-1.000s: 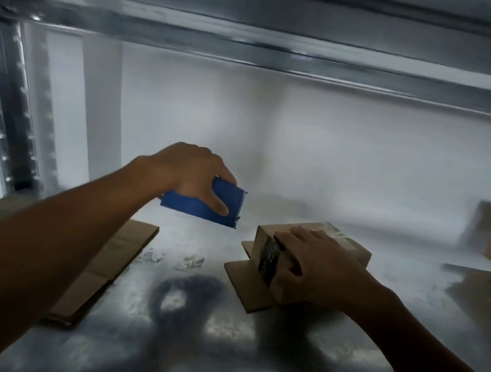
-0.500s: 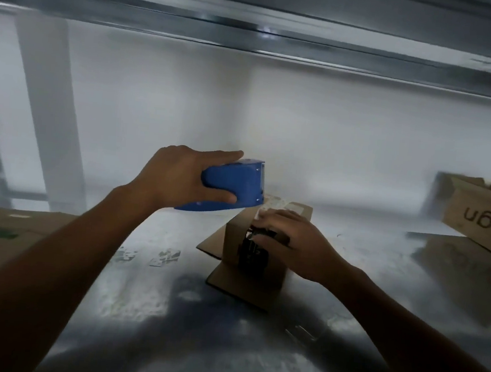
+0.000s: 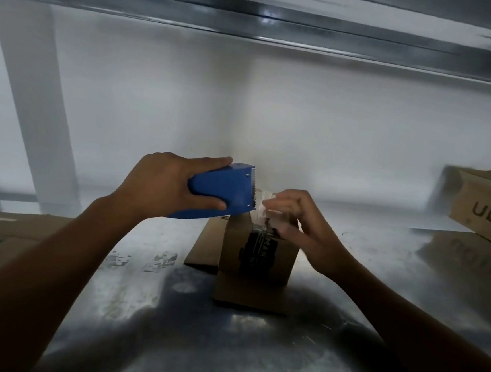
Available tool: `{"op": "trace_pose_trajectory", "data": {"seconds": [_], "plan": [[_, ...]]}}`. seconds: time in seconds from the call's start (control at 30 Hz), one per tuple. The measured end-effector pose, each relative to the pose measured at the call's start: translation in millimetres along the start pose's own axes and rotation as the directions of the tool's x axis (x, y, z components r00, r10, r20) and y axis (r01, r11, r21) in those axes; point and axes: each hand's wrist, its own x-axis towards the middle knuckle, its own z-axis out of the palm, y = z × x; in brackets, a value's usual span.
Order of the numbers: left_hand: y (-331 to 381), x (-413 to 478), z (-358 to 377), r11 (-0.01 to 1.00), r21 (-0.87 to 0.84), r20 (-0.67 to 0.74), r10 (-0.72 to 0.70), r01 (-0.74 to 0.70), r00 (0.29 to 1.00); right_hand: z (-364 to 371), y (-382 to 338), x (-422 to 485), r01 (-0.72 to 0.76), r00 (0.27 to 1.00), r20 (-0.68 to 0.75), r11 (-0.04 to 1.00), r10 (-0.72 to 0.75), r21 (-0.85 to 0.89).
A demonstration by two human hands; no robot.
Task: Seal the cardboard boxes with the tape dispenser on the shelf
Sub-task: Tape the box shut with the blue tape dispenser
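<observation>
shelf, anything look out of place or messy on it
Yes. Pale torn scraps are stuck to the metal shelf just left of the small box, like leftover tape or label. The box at the far right lies with its print upside down.

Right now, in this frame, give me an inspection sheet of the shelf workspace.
Surface: metal shelf, scuffed and shiny.
Job's things: small box upright on a cardboard sheet; blue dispenser held over the box top; tape runs from its blade towards the box top.
Clutter: flat cardboard at left; printed box at right; pale scraps on the shelf.
Grippers: left hand grips the dispenser; right hand pinches the tape end at the box top.
Cables: nothing seen.
Surroundings: white wall behind, steel beam above, upright at left.
</observation>
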Motion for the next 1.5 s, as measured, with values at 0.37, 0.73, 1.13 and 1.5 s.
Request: {"op": "trace_pose_trajectory", "data": {"seconds": [0.37, 0.73, 1.13, 1.5], "plan": [[11.9, 12.7, -1.7, 0.977, -0.193, 0.032, 0.097, -0.089, 0.995, -2.9, -20.2, 14.8, -0.168, 0.969, -0.145, 0.961, 0.202, 0.219], [12.6, 14.4, 16.0, 0.957, -0.252, 0.103, 0.172, -0.142, 0.980, -8.7, -9.5, 15.9, -0.193, 0.970, -0.089, 0.942, 0.225, 0.275], [12.6, 13.9, 16.5, 0.942, -0.308, 0.123, 0.176, -0.131, 0.977, 0.6, -15.4, 16.5, -0.193, 0.968, -0.101, 0.940, 0.229, 0.281], [9.6, 14.6, 18.7, 0.939, -0.318, 0.128, 0.179, -0.130, 0.975, 3.7, -12.7, 20.5, -0.216, 0.951, -0.150, 0.930, 0.269, 0.298]]}}
